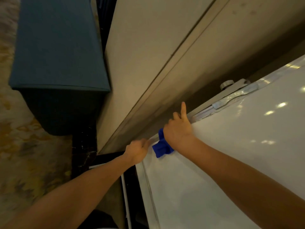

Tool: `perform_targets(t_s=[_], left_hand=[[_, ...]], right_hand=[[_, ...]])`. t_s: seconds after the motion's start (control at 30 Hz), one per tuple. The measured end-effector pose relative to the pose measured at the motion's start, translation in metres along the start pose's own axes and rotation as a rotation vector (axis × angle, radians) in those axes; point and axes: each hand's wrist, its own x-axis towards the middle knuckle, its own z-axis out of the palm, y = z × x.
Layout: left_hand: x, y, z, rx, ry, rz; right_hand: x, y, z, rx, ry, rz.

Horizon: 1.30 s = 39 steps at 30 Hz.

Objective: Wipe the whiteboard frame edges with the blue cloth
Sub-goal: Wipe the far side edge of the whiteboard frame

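Right hand [178, 129] presses blue cloth [162, 147] on whiteboard frame [145, 176] at the corner, index finger extended. Left hand [137, 150] just beside the cloth, gripping the frame corner. Whiteboard [222, 146] under right forearm. Teal sofa [57, 55] well beyond left hand.

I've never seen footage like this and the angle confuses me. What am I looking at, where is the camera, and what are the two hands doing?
There is no machine here: a person wears a wide-angle camera on the head, looking forward and down along both bare arms. The big glossy white surface is a whiteboard, tilted in the picture by the head's angle. The right hand presses a blue cloth against the board near its top corner, with one finger pointing up along the frame edge. The left hand grips the frame at that corner, apparently steadying it. Behind are a beige wall, a dark blue upholstered seat and patterned carpet.
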Motion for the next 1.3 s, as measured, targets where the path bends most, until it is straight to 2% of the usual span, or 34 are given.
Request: perform_targets(t_s=[0.07, 0.13, 0.23, 0.33, 0.43, 0.63, 0.8, 0.9, 1.07, 1.17, 1.3], left_hand=[[0.008, 0.004, 0.004, -0.114, -0.061, -0.017], [0.019, 0.0, 0.007, -0.091, -0.086, 0.05], [0.031, -0.007, 0.002, -0.157, -0.112, 0.027], [0.028, -0.011, 0.0, -0.263, -0.096, -0.092], [0.025, -0.015, -0.002, -0.243, -0.06, -0.131], [0.017, -0.025, -0.016, -0.208, 0.019, -0.063], [0.009, -0.024, -0.036, -0.151, -0.033, -0.041], [0.0, -0.024, -0.043, -0.117, -0.074, -0.038], [-0.005, -0.01, -0.05, -0.114, -0.144, -0.037], [0.0, 0.02, -0.056, -0.087, -0.221, -0.004], [0.0, 0.091, -0.051, -0.136, -0.289, 0.113]], right_hand=[[-0.003, -0.009, -0.005, 0.039, 0.0, -0.03], [-0.001, -0.018, -0.009, 0.115, 0.01, -0.053], [-0.002, -0.008, -0.01, 0.219, 0.032, -0.033], [-0.019, 0.023, -0.001, 0.196, 0.164, 0.083], [-0.033, 0.028, 0.012, 0.212, 0.244, 0.192], [-0.031, -0.023, 0.0, 0.359, 0.233, 0.098], [-0.04, 0.027, -0.008, 0.426, 0.332, 0.358], [-0.059, 0.022, -0.007, 0.588, 0.358, 0.533], [-0.051, -0.048, -0.028, 0.684, 0.326, 0.34], [-0.066, -0.021, -0.024, 0.67, 0.37, 0.511], [-0.118, 0.051, 0.007, 0.8, 0.535, 1.045]])
